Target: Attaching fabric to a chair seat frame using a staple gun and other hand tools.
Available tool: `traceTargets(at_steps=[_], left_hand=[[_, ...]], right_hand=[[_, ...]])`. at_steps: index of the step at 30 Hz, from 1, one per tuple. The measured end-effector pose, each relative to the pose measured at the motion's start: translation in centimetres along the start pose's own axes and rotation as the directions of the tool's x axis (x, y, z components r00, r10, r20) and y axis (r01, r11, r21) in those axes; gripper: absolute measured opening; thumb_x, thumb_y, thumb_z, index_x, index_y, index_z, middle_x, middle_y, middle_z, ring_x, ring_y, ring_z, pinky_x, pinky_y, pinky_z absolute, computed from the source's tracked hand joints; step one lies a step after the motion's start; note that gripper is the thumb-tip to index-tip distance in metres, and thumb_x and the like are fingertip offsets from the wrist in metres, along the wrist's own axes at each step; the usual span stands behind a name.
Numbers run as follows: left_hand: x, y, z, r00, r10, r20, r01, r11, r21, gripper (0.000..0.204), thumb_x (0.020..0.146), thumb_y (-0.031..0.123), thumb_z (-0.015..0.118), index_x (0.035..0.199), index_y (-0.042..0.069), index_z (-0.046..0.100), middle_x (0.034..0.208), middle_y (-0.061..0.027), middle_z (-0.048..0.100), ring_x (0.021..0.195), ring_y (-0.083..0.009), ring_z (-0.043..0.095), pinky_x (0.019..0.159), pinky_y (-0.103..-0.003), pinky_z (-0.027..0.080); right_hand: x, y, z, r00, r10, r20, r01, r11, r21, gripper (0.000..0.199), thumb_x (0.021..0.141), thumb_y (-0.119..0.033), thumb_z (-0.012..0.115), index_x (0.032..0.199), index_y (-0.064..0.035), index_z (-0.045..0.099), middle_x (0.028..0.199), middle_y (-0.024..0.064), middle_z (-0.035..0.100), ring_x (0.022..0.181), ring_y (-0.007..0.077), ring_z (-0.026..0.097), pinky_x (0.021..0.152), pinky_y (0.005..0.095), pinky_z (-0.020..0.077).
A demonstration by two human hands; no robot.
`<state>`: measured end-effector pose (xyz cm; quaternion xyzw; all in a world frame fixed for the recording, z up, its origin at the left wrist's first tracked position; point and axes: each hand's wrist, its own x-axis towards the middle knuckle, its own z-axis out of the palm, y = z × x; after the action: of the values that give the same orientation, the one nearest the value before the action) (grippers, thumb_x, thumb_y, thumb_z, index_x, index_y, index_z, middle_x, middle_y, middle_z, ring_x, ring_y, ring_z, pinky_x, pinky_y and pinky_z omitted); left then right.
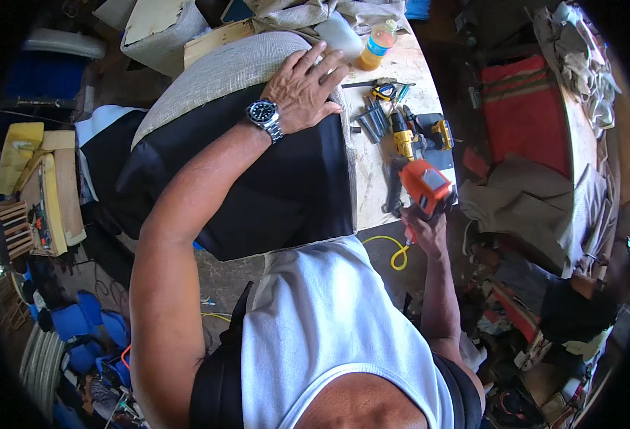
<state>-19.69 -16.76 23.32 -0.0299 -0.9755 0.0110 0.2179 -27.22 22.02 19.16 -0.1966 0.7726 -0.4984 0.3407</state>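
Orange tool (428, 184) is hovering over a crowded table (411, 68)

The black cloth (279, 186) is lying from eleven o'clock to the centre, with the grey fabric (218, 82) bordering it above. At twelve, the left hand (302, 89) is resting across both, its fingers spreading flat and gripping nothing. Near three, the right hand (429, 227) is holding the orange tool; its fingers seem to be gripping the handle, though blur is hiding details.

If the left palm is pressing too lightly, the cloth could be slipping or wrinkling. The drill (403, 139), lying near half past one, could be receiving a knock from a wide swing. The hose (399, 268), looping at four, could be snagging.
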Motion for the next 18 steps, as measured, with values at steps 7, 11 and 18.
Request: traceTargets(at_steps=[7,11,18], left_hand=[[0.7,0.7,0.6,0.992,-0.098,0.073,0.097,0.995,0.020,0.052,0.083,0.057,0.062,0.116,0.017,0.066,0.118,-0.0034,0.061,0.113,-0.0210,0.055,0.096,-0.039,0.040],[0.5,0.2,1.1,0.997,-0.071,-0.014,0.071,0.997,-0.042,0.048,0.082,0.056,0.065,0.108,0.016,0.063,0.105,-0.0018,0.059,0.104,-0.0188,0.054,0.089,-0.038,0.040],[0.5,0.0,0.8,0.991,-0.103,0.081,0.105,0.994,-0.012,0.052,0.084,0.061,0.059,0.110,0.017,0.066,0.113,-0.0025,0.063,0.107,-0.0205,0.057,0.091,-0.037,0.041]], right_hand=[[1.6,-7.5,3.4,0.988,-0.150,0.036,0.153,0.984,-0.096,0.034,0.078,-0.011,0.081,0.109,-0.0051,0.067,0.088,0.0027,0.070,0.076,0.0113,0.065,0.067,0.0282,0.0541],[4.0,-7.8,4.7,0.972,-0.218,0.094,0.237,0.869,-0.435,0.046,0.076,-0.012,0.078,0.120,-0.0142,0.066,0.088,0.0025,0.072,0.078,0.0154,0.070,0.074,0.0299,0.0566],[5.3,-9.7,6.2,0.968,-0.246,0.041,0.217,0.748,-0.627,0.025,0.074,-0.019,0.076,0.098,-0.0139,0.072,0.079,0.0095,0.071,0.077,0.0254,0.072,0.072,0.0361,0.0555]])
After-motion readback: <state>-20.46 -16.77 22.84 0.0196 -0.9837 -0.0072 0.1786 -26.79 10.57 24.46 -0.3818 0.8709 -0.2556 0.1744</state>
